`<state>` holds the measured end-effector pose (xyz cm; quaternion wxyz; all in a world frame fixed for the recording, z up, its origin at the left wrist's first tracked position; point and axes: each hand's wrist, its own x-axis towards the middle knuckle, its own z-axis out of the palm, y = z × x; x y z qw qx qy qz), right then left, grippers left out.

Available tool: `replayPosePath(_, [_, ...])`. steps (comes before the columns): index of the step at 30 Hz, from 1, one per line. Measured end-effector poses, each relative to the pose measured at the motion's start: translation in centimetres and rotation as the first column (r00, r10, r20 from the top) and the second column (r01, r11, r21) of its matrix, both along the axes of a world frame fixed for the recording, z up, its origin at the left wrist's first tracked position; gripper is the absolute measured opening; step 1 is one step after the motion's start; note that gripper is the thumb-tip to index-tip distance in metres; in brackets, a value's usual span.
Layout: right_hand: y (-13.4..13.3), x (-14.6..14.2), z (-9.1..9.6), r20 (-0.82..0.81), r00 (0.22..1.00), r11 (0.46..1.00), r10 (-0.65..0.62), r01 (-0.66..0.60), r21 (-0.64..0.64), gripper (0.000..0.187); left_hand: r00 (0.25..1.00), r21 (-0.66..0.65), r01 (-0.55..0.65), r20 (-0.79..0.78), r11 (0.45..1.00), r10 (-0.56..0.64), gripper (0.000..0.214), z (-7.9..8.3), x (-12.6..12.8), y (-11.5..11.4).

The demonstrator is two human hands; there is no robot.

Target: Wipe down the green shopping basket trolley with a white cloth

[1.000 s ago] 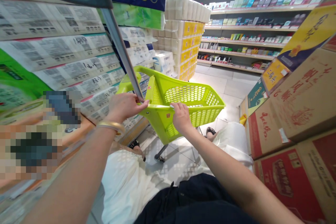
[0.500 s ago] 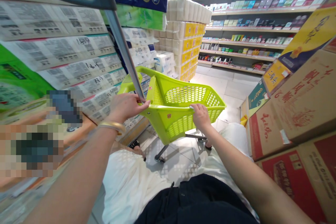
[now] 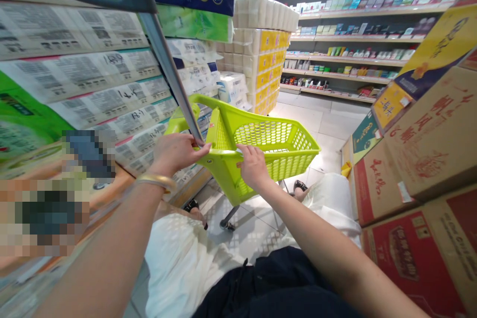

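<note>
A lime-green plastic shopping basket on wheels (image 3: 276, 141) stands in the aisle just in front of me. Its grey pull handle (image 3: 169, 72) rises steeply up to the left. My left hand (image 3: 178, 151), with a gold bangle on the wrist, is closed round the lower end of that handle where it meets the basket. My right hand (image 3: 252, 166) grips the basket's near rim, fingers curled over the edge. Nothing shows inside the basket.
Stacked packs of tissue and toilet paper (image 3: 108, 84) fill the shelving on my left. Brown and red cardboard cartons (image 3: 421, 159) are piled on the right. Shelves of small goods (image 3: 346, 35) line the far wall. Tiled floor (image 3: 320, 119) runs ahead between them.
My right hand slid right along the basket rim half a second ago, then came back left to the near rim. The left hand stayed on the handle.
</note>
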<state>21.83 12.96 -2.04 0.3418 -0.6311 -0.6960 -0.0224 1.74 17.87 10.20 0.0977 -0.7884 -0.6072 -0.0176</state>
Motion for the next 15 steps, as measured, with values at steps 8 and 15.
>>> replayPosePath(8, [-0.3,1.1,-0.1,0.08,0.996,1.0,0.031,-0.03,-0.009,0.045,1.0,0.015,-0.011,0.005,1.0,0.011,0.071,-0.1,-0.1,0.0])
replayPosePath(15, [-0.9,9.9,-3.2,0.158,0.968,0.98,-0.196,0.199,0.001,0.042,1.0,0.001,-0.016,-0.003,1.0,0.016,0.07,0.1,0.1,-0.2])
